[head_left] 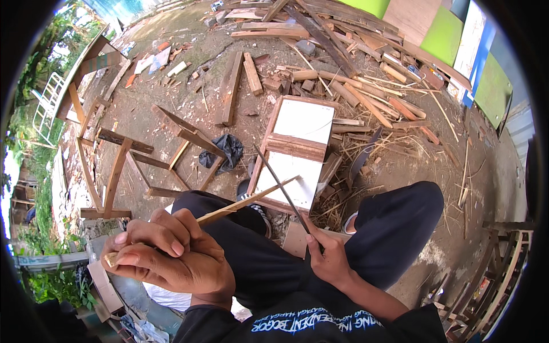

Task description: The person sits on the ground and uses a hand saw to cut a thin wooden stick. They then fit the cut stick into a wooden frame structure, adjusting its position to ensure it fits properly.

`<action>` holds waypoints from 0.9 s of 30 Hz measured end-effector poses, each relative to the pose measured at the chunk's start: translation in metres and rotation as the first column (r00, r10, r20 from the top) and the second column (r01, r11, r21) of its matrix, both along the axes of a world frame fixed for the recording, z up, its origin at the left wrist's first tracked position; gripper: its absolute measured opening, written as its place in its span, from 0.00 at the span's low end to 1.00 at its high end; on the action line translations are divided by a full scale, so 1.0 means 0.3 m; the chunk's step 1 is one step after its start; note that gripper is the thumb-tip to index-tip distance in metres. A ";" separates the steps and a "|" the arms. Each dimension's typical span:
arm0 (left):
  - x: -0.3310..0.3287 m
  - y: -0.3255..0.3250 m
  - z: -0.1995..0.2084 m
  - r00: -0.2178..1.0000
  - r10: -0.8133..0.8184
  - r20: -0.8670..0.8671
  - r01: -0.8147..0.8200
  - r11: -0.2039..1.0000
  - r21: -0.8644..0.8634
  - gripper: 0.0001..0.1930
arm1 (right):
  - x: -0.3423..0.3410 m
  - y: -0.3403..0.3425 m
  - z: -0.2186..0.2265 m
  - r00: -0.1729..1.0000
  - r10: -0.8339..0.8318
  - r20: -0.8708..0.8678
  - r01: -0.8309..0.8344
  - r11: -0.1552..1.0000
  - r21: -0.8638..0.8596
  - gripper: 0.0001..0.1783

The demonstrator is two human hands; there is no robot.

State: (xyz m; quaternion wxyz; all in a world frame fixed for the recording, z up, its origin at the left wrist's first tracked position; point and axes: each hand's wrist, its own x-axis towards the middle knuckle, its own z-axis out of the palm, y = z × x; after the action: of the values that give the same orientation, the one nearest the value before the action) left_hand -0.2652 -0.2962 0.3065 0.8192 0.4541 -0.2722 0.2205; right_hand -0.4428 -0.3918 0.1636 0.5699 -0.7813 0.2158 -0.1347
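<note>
My left hand [168, 254] is closed around a thin split bamboo stick [246, 201], which points up and to the right over my knees. My right hand [327, 255] grips the handle of a long narrow dark blade [281, 184]. The blade slants up to the left and crosses the far end of the stick. Both hands are held above my lap, with my dark trousers [394, 223] under them. A shoe [257, 211] shows between my knees.
A framed white panel [303, 120] lies on the dirt just ahead. A black bag [229, 150] sits to its left, beside a wooden frame [117, 171]. Planks and offcuts [343, 51] are heaped across the back. Thin shavings [400, 143] litter the right.
</note>
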 end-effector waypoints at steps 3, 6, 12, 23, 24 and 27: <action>0.009 0.000 0.002 1.000 -0.028 0.003 0.028 0.999 -0.019 0.11 | 0.012 0.031 0.043 0.987 0.056 0.148 -0.046 0.997 -0.066 0.27; 0.000 0.005 -0.001 1.000 0.010 -0.018 -0.010 1.000 0.002 0.11 | -0.014 0.072 -0.040 0.988 -0.025 0.155 0.036 0.997 -0.075 0.27; 0.005 -0.002 0.007 1.000 0.002 -0.009 -0.002 1.000 -0.024 0.11 | -0.040 -0.023 -0.114 0.978 -0.033 -0.205 0.046 0.997 0.060 0.27; 0.032 0.009 0.004 0.999 0.042 0.003 -0.042 0.999 -0.024 0.12 | -0.045 -0.022 -0.205 0.975 -0.085 -0.205 0.109 0.988 0.113 0.24; 0.035 0.017 -0.004 0.999 0.048 -0.008 -0.048 0.999 -0.025 0.12 | -0.054 -0.015 -0.181 0.970 -0.055 -0.236 0.090 0.986 0.140 0.24; 0.050 0.008 0.004 1.000 0.009 -0.020 -0.010 0.997 -0.083 0.12 | -0.071 -0.046 -0.286 0.936 -0.115 -0.332 0.149 0.986 0.079 0.24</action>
State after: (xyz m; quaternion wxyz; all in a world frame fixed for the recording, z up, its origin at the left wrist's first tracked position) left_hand -0.2501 -0.2938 0.3076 0.8389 0.4231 -0.2526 0.2310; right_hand -0.4639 -0.4056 0.0776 0.5553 -0.7462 0.3658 -0.0302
